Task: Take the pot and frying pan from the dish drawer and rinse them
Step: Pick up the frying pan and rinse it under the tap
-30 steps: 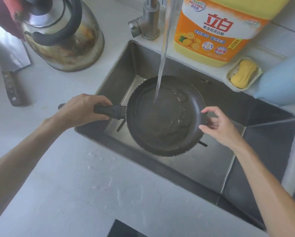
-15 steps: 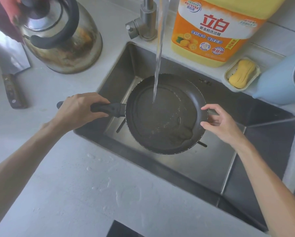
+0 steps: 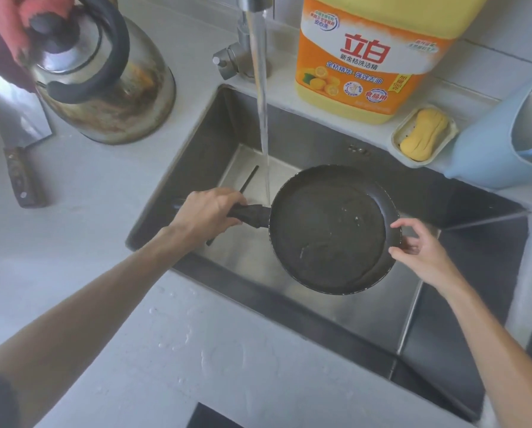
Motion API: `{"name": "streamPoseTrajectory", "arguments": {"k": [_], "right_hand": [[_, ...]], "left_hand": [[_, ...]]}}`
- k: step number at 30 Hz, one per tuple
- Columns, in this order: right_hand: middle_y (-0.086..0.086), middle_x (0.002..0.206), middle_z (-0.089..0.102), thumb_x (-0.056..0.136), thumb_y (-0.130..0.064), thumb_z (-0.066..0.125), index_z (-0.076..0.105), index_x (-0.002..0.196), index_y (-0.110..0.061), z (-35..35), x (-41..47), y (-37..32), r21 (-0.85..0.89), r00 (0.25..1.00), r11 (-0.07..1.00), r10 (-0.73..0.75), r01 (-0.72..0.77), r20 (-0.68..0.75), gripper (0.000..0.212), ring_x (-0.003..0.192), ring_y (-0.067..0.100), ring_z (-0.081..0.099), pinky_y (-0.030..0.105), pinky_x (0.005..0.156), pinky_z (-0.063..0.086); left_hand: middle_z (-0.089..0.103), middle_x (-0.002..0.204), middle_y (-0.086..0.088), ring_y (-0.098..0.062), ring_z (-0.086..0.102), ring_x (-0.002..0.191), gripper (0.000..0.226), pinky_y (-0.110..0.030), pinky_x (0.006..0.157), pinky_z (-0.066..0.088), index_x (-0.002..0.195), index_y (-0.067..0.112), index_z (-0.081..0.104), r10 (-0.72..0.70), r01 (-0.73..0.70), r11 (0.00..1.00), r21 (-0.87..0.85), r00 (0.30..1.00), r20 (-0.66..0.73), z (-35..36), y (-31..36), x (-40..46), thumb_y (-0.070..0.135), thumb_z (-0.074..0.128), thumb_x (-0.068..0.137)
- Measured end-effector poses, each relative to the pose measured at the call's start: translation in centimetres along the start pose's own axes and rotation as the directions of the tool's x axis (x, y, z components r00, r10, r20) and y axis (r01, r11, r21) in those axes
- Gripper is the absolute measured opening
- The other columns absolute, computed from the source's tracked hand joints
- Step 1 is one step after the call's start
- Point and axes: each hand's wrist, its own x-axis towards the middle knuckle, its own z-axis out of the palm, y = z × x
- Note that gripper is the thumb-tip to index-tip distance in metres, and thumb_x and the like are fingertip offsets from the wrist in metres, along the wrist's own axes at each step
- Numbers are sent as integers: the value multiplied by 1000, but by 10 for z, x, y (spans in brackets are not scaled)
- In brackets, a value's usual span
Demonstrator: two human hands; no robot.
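A black frying pan (image 3: 329, 233) hangs over the steel sink (image 3: 196, 143), wet inside with a thin film of water. My left hand (image 3: 206, 216) grips its black handle. My right hand (image 3: 419, 248) pinches the pan's right rim between thumb and fingers. Water runs from the tap (image 3: 243, 54) in a straight stream (image 3: 263, 118) that falls just left of the pan, next to the handle joint. No pot is in view.
A stained steel kettle (image 3: 104, 78) stands on the counter at the left, with a cleaver (image 3: 17, 143) beside it. Behind the sink are a yellow detergent jug (image 3: 366, 57), a soap dish (image 3: 423, 134) and a pale blue container (image 3: 499, 140). Water drops lie on the front counter (image 3: 181, 335).
The pan has shifted to the right, out from under the stream; the water now falls past its left edge. Both hands kept their hold and moved with it.
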Motion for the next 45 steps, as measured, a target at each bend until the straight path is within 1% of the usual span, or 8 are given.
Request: {"name": "streamPoseTrajectory", "arguments": {"k": [12, 18, 21, 25, 29, 34, 40, 45], "right_hand": [[-6, 83, 70, 82, 3, 61, 51, 90, -44, 43, 44, 57, -5, 991, 992, 129, -129, -41, 49, 60, -11, 61, 3, 59, 42], [-15, 71, 74, 80, 4, 63, 51, 91, -45, 59, 51, 81, -27, 986, 986, 163, -164, -46, 52, 64, 0, 67, 11, 65, 43], [-6, 76, 76, 79, 6, 64, 52, 93, -43, 59, 55, 83, -23, 986, 987, 160, -161, -38, 53, 68, 2, 69, 9, 64, 43], [-3, 78, 76, 78, 6, 64, 50, 92, -49, 60, 56, 85, -44, 985, 985, 168, -169, -29, 59, 68, 3, 68, 10, 63, 42], [-9, 67, 73, 75, 3, 68, 48, 85, -52, 62, 51, 76, -69, 980, 980, 182, -188, -75, 59, 63, 4, 66, 4, 58, 38], [-1, 74, 75, 77, 4, 67, 50, 89, -48, 61, 52, 70, -68, 989, 988, 138, -142, -57, 57, 65, 1, 66, 4, 63, 39], [-18, 73, 73, 81, 1, 63, 47, 89, -48, 61, 49, 67, -67, 987, 985, 155, -157, -34, 52, 82, 12, 69, 27, 73, 44], [-14, 78, 73, 82, 0, 62, 49, 87, -48, 66, 43, 65, -25, 985, 986, 161, -163, -66, 50, 84, 10, 68, 27, 73, 43]], "left_hand": [[63, 109, 3, -24, 61, 97, 23, -31, 61, 38, 107, 20, 59, 51, -55, 998, 26, 990, 129, 85, -25, 46, 32, 62, 87], [61, 120, 6, -20, 61, 107, 32, -32, 80, 44, 120, 24, 52, -107, 129, 989, -68, 960, 259, 77, -16, 50, 29, 58, 89], [67, 102, 15, -8, 63, 94, 33, -27, 76, 46, 119, 35, 51, -278, 227, 906, -357, 956, -95, 15, -10, 54, 44, 57, 88], [62, 80, 13, -2, 62, 71, 31, -16, 67, 48, 116, 30, 55, -486, 82, 738, -670, 754, -442, -76, -28, 78, 40, 60, 87], [60, 70, 21, 13, 57, 60, 24, -18, 64, 47, 107, 14, 69, -372, 38, 815, -579, 800, -471, -103, -43, 100, 27, 61, 88], [60, 80, 21, 9, 57, 62, 18, -12, 57, 50, 103, 13, 72, -288, -65, 848, -526, 777, -561, -106, -49, 102, 15, 63, 87], [62, 65, 26, 0, 58, 65, 20, -19, 58, 50, 74, 43, 74, -315, -78, 830, -552, 750, -581, -112, -43, 108, 26, 66, 82], [74, 89, -6, -26, 68, 82, 24, -41, 77, 53, 93, 15, 76, -215, -25, 931, -364, 770, -601, -114, -27, 117, 33, 63, 82]]}}
